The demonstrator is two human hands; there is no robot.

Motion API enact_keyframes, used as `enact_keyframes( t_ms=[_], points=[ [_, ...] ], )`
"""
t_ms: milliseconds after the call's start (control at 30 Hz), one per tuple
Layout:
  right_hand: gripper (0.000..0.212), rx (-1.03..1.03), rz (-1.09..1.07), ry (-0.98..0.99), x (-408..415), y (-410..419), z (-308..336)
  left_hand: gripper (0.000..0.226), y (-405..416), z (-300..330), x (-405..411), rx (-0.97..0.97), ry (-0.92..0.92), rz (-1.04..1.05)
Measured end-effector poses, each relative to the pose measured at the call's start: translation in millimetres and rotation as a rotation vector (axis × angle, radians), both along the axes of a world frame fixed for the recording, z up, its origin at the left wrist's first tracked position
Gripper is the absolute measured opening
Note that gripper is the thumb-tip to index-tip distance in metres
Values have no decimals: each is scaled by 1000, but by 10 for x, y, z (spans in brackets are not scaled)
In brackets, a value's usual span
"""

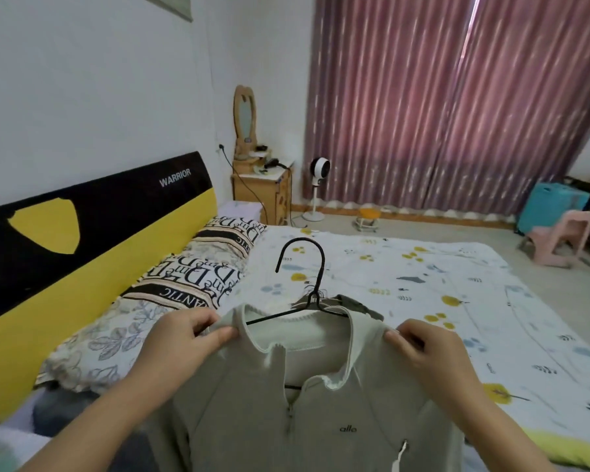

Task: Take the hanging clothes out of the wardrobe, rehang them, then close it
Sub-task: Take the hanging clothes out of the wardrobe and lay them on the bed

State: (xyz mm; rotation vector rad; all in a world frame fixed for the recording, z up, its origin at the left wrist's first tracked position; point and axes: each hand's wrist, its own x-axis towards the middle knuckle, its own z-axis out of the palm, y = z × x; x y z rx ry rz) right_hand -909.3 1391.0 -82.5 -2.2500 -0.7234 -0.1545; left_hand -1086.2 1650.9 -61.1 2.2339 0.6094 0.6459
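While both hands hold it up over the bed (423,267), the top (286,403) hangs between them, shoulders level, its width running left to right across the view. Left hand (181,338) pinches the left shoulder seam, thumb over fingertips; right hand (423,349) pinches the right shoulder the same way. So the cloth sits right in the fingers, equally near both hands. Black wire hanger (307,284) is threaded through the collar, its hook standing up and away, curling left. A 2nd garment seems to lie behind the collar, hard to tell. Fabric looks soft, ribbed, pale grey-beige, with a short zip at the neck and a small logo. Next call, I'd say: settle the shoulders squarely on that thin, slippery wire.
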Motion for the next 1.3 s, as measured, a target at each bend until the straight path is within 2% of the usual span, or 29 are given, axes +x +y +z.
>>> enact_keyframes(
  t_ms=[300, 733, 967, 1300],
  points=[
    [25, 99, -215, -12, 806, 425, -144, 25, 567, -137, 1281, -17, 68, -113],
    [28, 28, -376, 69, 2029, 1105, -513, 25, 1361, -574, 2960, -4, 157, -238],
    [24, -80, -369, 66, 2949, 1378, -884, 26, 1555, -985, 3811, 53, 189, -167],
    [18, -171, -285, 193, 4463, 1806, -1836, 18, 1820, -2028, 5200, 22, 235, -16]
  ],
)
